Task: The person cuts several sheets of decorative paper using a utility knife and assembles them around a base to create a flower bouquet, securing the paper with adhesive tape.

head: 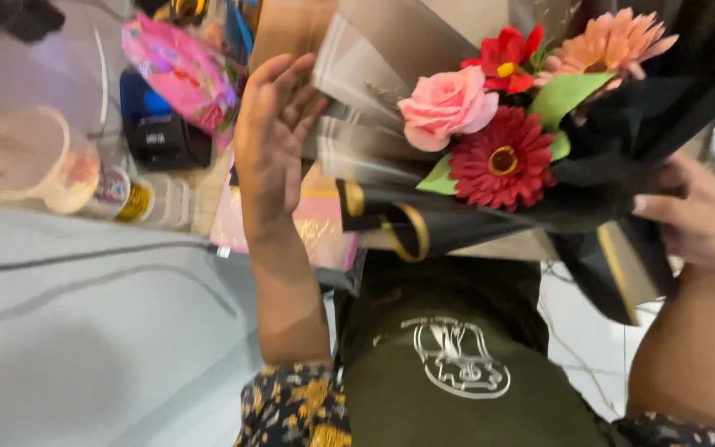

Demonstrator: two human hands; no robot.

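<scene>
Holding wrapped bouquet (498, 157): right hand (697, 219) fingers gripping black wrap, left hand (271, 145) flat, released against translucent outer sheet (366, 91); wrapping mostly finished, outer layer loose.

The single head-worn camera is looking steeply down from the person's head, along the chest and lap, so the dark green garment (457, 372) is filling the lower middle. It is sitting very close to the work: the bouquet (506, 141) is crowding the upper centre and running off the top edge. The left hand (271, 141) and right hand (701, 219) are entering from below. The pale table (59, 331) is stretching off to the left.
</scene>
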